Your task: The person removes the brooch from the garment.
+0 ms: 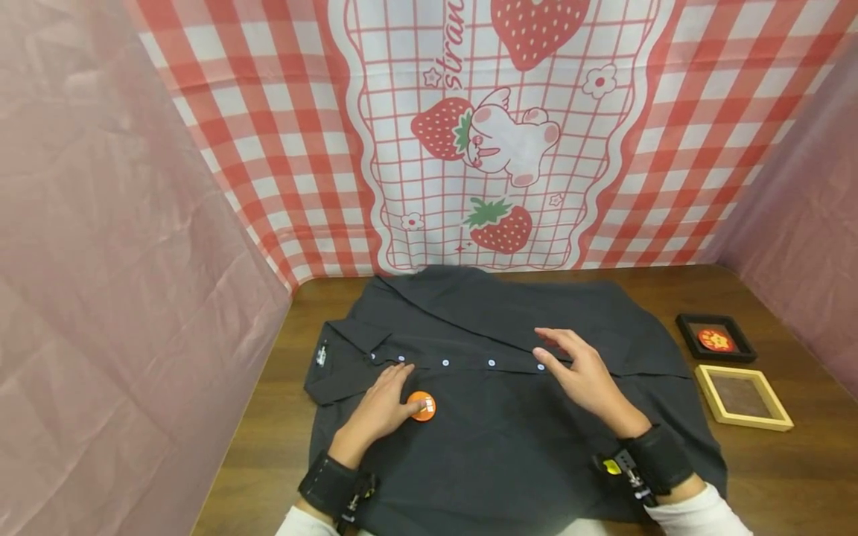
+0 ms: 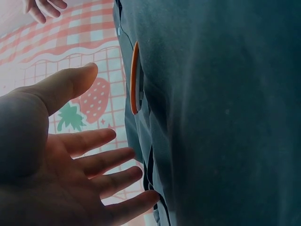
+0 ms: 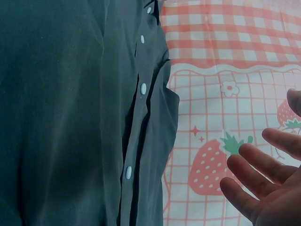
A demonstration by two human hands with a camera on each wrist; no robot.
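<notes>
A dark grey button-up shirt (image 1: 482, 454) lies spread flat on the wooden table, its collar toward the left and a row of white buttons (image 1: 445, 362) across it. An orange round badge (image 1: 426, 415) with a white design is on the shirt front. My left hand (image 1: 378, 406) is beside it, the thumb overlapping its edge in the head view. From the left wrist, that hand's fingers (image 2: 113, 181) look spread and straight, and the thumb stands apart from the badge (image 2: 134, 82). Over the shirt's right part hovers my right hand (image 1: 586, 381), fingers extended and holding nothing.
At the table's right are a black frame (image 1: 685, 339) with a red-and-yellow round badge (image 1: 716, 340) inside and a pale yellow frame (image 1: 707, 394). A strawberry-patterned checked cloth (image 1: 261, 97) hangs behind; pink curtains (image 1: 121, 283) close off both sides.
</notes>
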